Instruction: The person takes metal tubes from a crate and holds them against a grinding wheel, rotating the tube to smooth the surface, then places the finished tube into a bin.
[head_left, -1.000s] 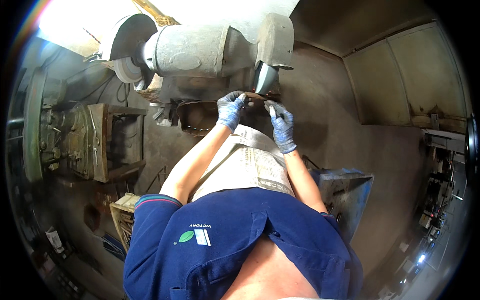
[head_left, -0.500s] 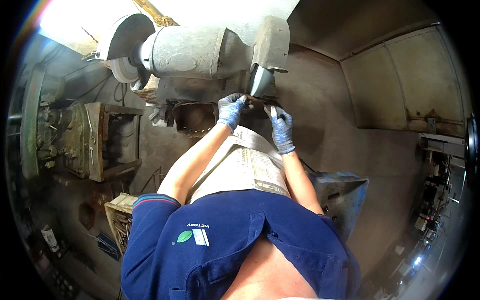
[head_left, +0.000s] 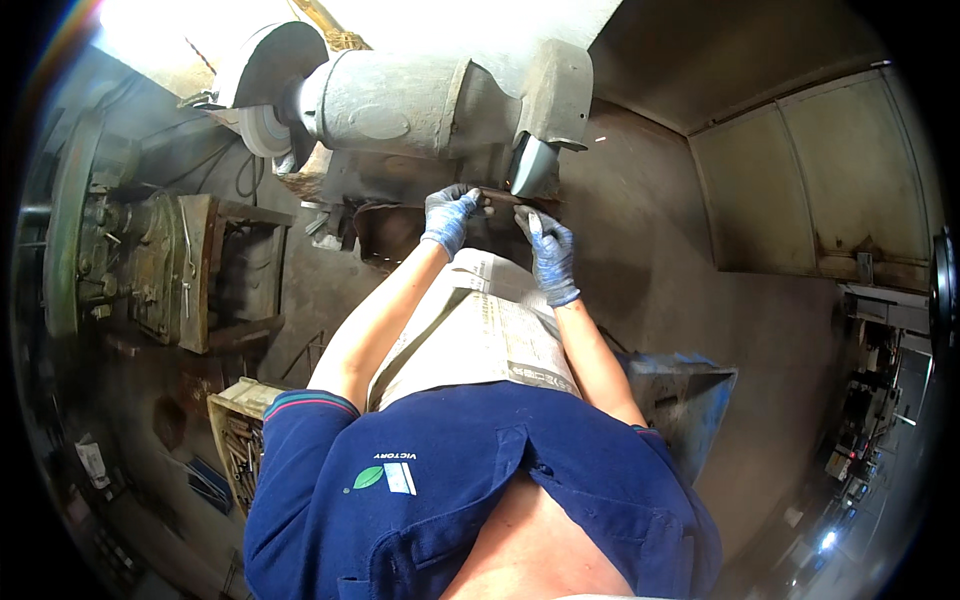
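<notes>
gripping a thin bar (head_left: pixel 499 195) in left hand (head_left: pixel 453 216) and right hand (head_left: pixel 550 252), with fingers closed, near right wheel (head_left: pixel 537 168) of grinder (head_left: pixel 395 102)

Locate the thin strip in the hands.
In the head view, the thin strip is just above centre, spanning from left hand to right hand, close below the right grinding wheel.

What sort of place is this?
Likely a metalworking or grinding shop: a two-wheel grinder ahead of the person, a grimy greenish machine at left, and a crate of what look like metal pieces.
</notes>
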